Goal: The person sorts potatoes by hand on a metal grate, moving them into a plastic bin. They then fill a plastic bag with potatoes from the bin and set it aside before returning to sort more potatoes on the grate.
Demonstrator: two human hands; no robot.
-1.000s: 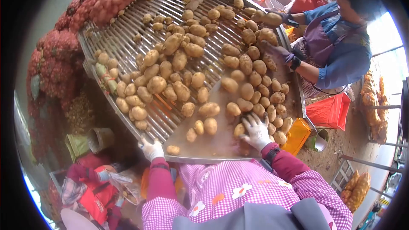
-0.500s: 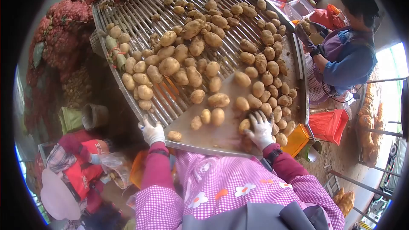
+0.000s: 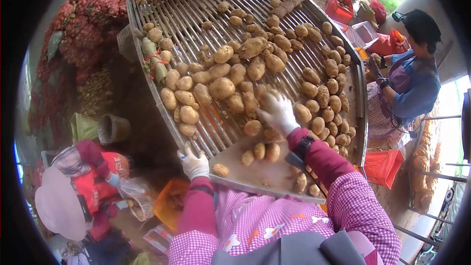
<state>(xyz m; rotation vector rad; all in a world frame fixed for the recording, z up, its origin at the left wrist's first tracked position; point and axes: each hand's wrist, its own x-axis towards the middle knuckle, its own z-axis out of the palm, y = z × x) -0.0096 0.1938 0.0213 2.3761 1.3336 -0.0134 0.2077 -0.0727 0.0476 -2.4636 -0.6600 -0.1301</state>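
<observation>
Many potatoes [image 3: 222,88] lie on a slatted metal sorting table [image 3: 196,19]. My right hand [image 3: 279,114], in a white glove, reaches over the middle of the table among the potatoes, its fingers partly spread and slightly blurred. It touches or nearly touches potatoes there; whether it grips one is unclear. At the near left edge, my left hand [image 3: 195,163] rests on the metal rim in a white glove, fingers apart, with a small potato [image 3: 220,170] just right of it. A smooth metal plate [image 3: 235,159] forms the near corner, with a few potatoes on it.
A person [image 3: 407,73] stands at the table's right side, hands near its edge. Another person [image 3: 83,191] in a pink hat is low at the left with a plastic bag. Red net sacks [image 3: 83,29] are piled at the upper left. A red crate [image 3: 382,167] stands at the right.
My right hand has moved from the potatoes near the front right corner up and left to the middle. My left hand stays at the rim. The view has shifted, and the person at right has drawn back.
</observation>
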